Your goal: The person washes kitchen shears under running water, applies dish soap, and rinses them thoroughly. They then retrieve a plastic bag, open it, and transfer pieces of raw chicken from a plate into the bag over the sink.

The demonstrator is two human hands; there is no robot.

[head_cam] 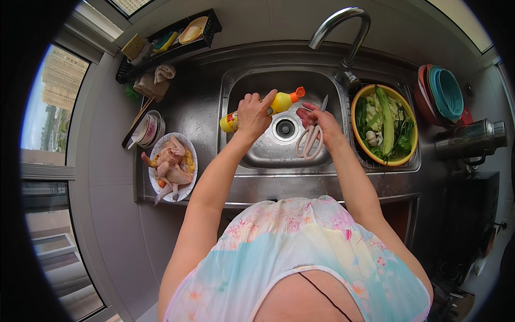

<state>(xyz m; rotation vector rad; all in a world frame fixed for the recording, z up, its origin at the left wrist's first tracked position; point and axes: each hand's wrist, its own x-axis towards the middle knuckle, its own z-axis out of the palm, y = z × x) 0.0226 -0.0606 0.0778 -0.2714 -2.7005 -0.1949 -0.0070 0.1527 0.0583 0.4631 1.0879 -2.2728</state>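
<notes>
Over the steel sink basin [257, 155], my left hand [256, 114] grips a yellow squeeze bottle [283, 103], tilted almost sideways. Its orange flip cap [297, 95] looks raised and points toward my right hand [325, 122]. That hand holds a pair of kitchen scissors [310, 141] with pale pink handles hanging down and the metal blade pointing up and away. The fingers of my right hand are partly spread, palm up. Whether any liquid is leaving the bottle cannot be seen. Below the hands lies the round drain [286, 129].
A bowl of raw poultry [171, 169] stands left, near small stacked bowls [149, 131]. At right, a yellow-rimmed basin of vegetables [385, 122] sits on a wire rack. The chrome faucet [342, 24] arches behind. Nested colanders [446, 94] and a steel flask [466, 139] stand farther right.
</notes>
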